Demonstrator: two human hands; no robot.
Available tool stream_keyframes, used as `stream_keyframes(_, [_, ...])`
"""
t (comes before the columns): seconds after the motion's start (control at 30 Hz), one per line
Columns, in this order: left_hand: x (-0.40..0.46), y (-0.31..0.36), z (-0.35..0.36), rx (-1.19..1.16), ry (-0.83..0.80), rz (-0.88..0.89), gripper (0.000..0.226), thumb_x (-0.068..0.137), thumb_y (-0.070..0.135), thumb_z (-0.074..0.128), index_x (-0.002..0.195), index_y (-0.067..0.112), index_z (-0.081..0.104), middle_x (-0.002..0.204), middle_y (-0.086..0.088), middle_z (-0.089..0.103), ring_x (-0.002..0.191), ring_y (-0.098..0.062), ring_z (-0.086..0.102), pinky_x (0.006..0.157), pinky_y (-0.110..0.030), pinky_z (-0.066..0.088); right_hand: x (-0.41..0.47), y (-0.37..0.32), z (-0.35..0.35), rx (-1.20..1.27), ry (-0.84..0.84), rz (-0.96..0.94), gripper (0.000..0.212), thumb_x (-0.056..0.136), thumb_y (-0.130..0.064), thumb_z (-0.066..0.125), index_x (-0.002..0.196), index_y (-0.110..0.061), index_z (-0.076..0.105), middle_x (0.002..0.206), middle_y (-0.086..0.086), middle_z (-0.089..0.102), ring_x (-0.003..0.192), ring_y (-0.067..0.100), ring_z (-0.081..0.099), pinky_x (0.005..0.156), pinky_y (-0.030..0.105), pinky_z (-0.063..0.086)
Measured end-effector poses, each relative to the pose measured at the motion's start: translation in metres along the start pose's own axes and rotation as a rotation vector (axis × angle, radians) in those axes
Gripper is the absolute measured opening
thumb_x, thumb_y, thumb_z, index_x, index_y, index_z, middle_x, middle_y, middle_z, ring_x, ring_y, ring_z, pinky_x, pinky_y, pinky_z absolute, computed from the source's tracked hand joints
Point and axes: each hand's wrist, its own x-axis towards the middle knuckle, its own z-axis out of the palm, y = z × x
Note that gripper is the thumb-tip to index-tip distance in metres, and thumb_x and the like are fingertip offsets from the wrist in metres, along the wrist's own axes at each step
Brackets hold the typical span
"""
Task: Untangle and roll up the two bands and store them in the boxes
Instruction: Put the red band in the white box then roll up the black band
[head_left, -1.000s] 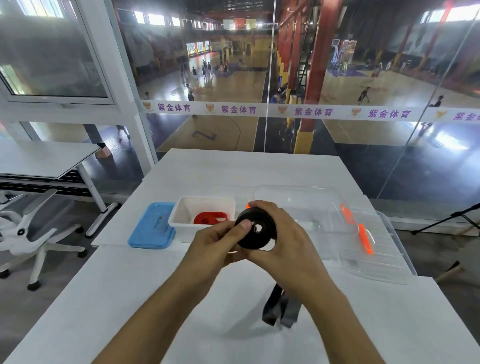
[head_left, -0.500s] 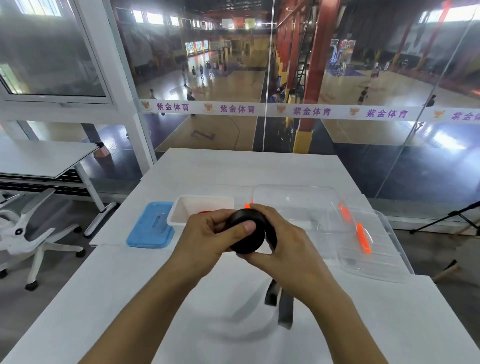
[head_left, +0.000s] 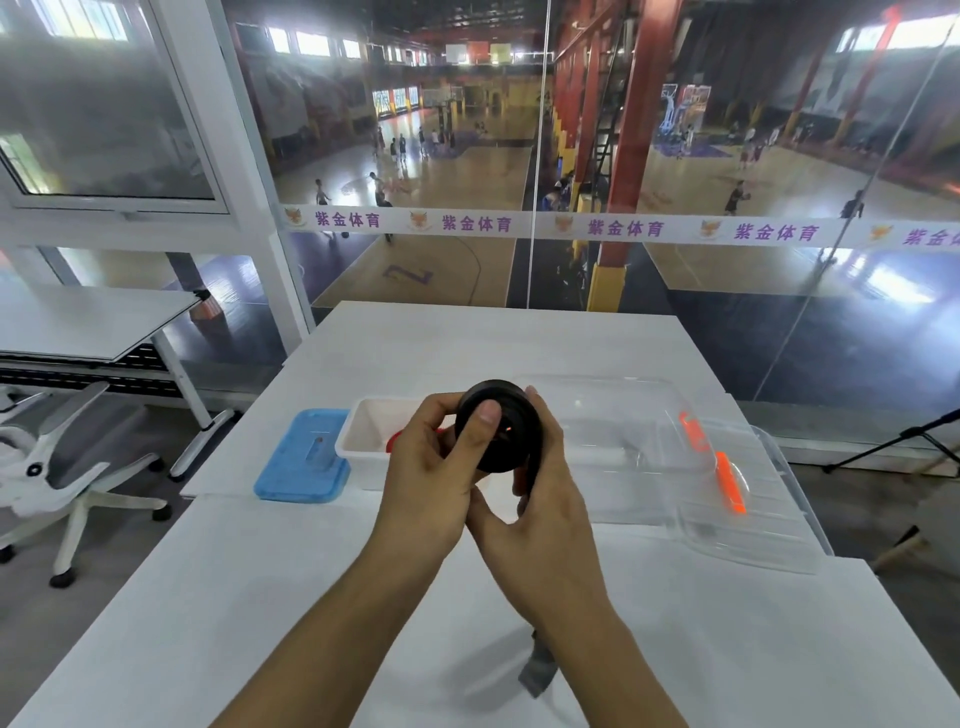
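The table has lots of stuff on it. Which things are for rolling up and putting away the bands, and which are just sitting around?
For the job:
black band roll, held by left hand and right hand
red band in the white box
blue lid
clear box

Just around:
white chair
side table

Both forearms entered from six o'clock and converged at centre. The left hand (head_left: 434, 467) curled its fingers, thumb extended toward one o'clock and pressed flat. The right hand (head_left: 540, 499) cupped from the four o'clock side, fingers wrapped upward, its heel touching the left hand.
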Motion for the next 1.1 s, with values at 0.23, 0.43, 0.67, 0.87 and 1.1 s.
stream_keyframes(0.23, [-0.005,-0.008,-0.007,-0.041,-0.185,-0.186,0.034,0.094,0.049,0.054,0.114,0.025,0.067,0.107,0.003,0.078,0.102,-0.016,0.076,0.083,-0.027,0.061,0.016,0.003,-0.015,-0.07,-0.028,0.002,0.082,0.083,-0.044,0.076,0.15,-0.056,0.03,0.128,-0.022,0.067,0.116,0.004,0.065,0.099,0.035,0.056])
stream_keyframes(0.43, [0.008,0.002,-0.035,0.049,-0.36,-0.2,0.024,0.095,0.021,0.064,0.113,0.006,0.07,0.105,-0.01,0.078,0.101,-0.022,0.075,0.082,-0.03,0.062,0.03,0.009,-0.046,-0.172,-0.339,-0.109,0.089,0.084,-0.042,0.082,0.152,-0.06,0.028,0.132,-0.025,0.064,0.112,0.008,0.065,0.1,0.033,0.054])
stream_keyframes(0.67, [0.02,0.025,-0.043,0.443,-0.571,-0.07,0.023,0.085,0.02,0.08,0.108,0.025,0.076,0.099,0.009,0.08,0.096,-0.005,0.075,0.081,-0.019,0.058,0.032,0.006,-0.047,-0.259,-0.492,-0.171,0.093,0.087,-0.037,0.081,0.155,-0.06,0.022,0.123,-0.017,0.067,0.092,0.01,0.061,0.092,0.03,0.053])
stream_keyframes(0.87, [0.015,0.016,-0.038,0.355,-0.414,0.048,0.021,0.082,0.012,0.081,0.099,0.025,0.077,0.089,0.011,0.08,0.084,-0.001,0.075,0.069,-0.011,0.054,0.031,0.007,-0.047,-0.144,-0.379,-0.119,0.082,0.082,-0.034,0.084,0.147,-0.055,0.04,0.116,-0.019,0.067,0.086,0.012,0.061,0.087,0.033,0.056])
stream_keyframes(1.1, [0.015,0.004,-0.026,0.042,-0.159,0.003,0.022,0.072,0.027,0.08,0.093,0.022,0.078,0.085,0.004,0.081,0.083,-0.014,0.078,0.072,-0.022,0.061,0.026,0.0,-0.046,-0.076,-0.302,-0.022,0.064,0.079,-0.038,0.085,0.126,-0.061,0.048,0.077,-0.001,0.055,0.063,0.006,0.047,0.062,0.022,0.048])
